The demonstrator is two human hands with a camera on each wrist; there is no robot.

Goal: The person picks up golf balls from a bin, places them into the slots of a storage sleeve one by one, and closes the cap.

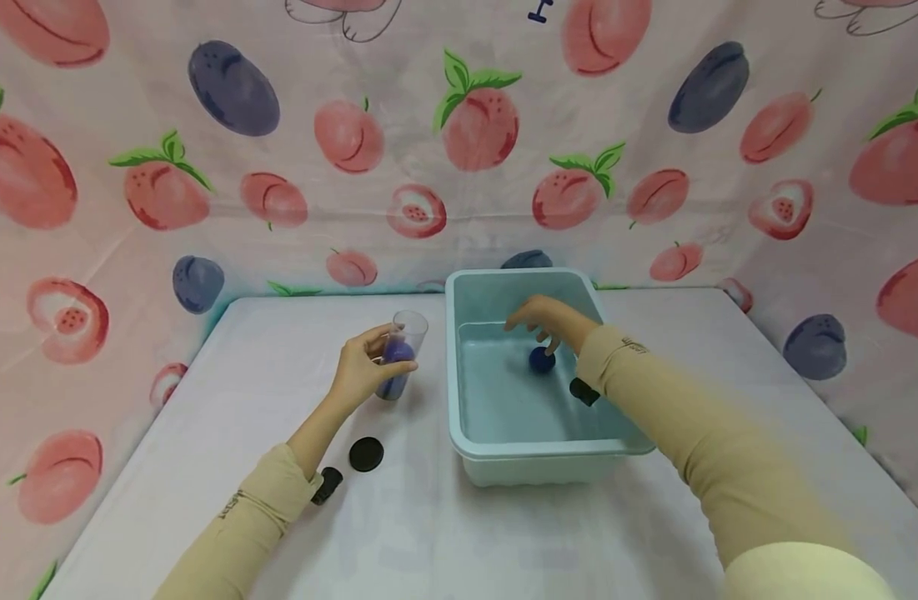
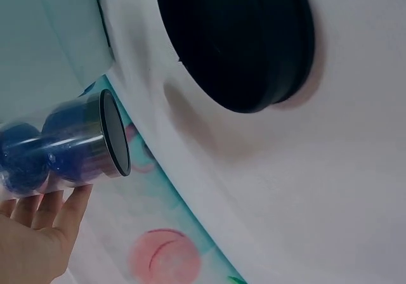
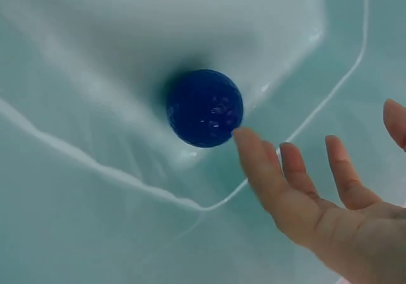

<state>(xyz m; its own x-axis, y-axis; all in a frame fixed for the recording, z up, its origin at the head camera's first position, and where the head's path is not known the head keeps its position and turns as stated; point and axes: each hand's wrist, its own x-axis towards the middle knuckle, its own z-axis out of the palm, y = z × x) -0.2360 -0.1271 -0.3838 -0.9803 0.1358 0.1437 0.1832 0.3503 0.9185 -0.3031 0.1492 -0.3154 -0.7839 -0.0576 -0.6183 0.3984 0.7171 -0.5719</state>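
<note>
My left hand point(image 1: 368, 367) grips a clear plastic cup point(image 1: 401, 354) that stands on the white table left of the tub. In the left wrist view the cup point(image 2: 63, 146) holds two blue balls point(image 2: 70, 138), and my fingers point(image 2: 38, 217) lie against its side. My right hand point(image 1: 541, 321) reaches into the pale teal tub point(image 1: 459, 433) with its fingers spread and relaxed. A dark blue ball point(image 1: 542, 360) lies on the tub floor just under that hand. In the right wrist view the blue ball point(image 3: 205, 108) sits just beyond my fingertips point(image 3: 244, 141), and I cannot tell whether they touch it.
A black round lid point(image 1: 366, 454) lies on the table near my left forearm and fills the left wrist view as a black disc point(image 2: 238, 40). Fruit-printed cloth point(image 1: 459, 142) walls the table on three sides.
</note>
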